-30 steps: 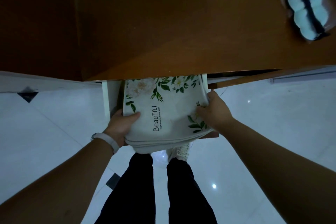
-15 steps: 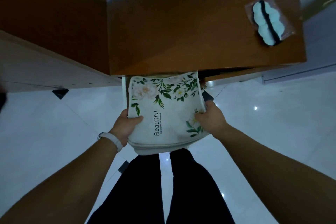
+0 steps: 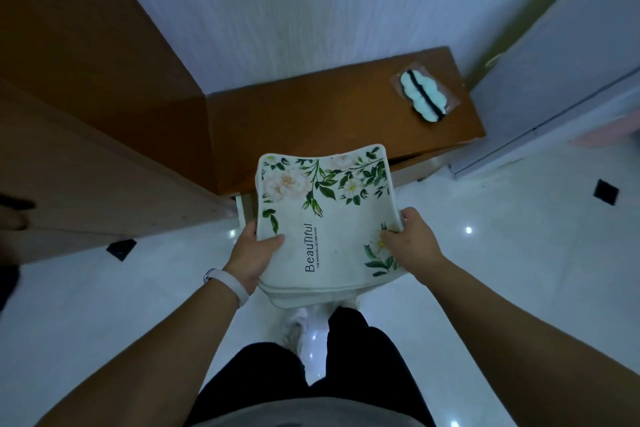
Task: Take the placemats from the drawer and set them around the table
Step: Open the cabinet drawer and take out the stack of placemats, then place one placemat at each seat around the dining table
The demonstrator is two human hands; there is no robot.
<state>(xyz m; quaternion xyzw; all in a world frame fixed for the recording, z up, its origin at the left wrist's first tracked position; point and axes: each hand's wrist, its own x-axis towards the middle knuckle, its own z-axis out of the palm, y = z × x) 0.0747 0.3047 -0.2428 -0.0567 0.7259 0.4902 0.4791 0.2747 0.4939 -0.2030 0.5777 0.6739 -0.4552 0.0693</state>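
A stack of white placemats (image 3: 325, 218) printed with flowers, green leaves and the word "Beautiful" is held flat in front of me, above the floor. My left hand (image 3: 252, 253) grips its left edge with the thumb on top. My right hand (image 3: 412, 246) grips its right edge the same way. Behind the stack, the open drawer (image 3: 246, 208) of a low brown wooden cabinet (image 3: 329, 114) shows only as a pale edge at the left and a strip at the right; its inside is hidden by the placemats.
A packaged white and black item (image 3: 424, 95) lies on the cabinet's top right corner. A tall brown wooden unit (image 3: 86, 80) stands at the left, a grey door (image 3: 561, 73) at the right. My legs and white shoes are on the glossy white tile floor (image 3: 502, 218).
The placemat stack has come out of the drawer and up toward me, held in both hands. My view has pulled back and risen, so the wall and the whole cabinet top show.
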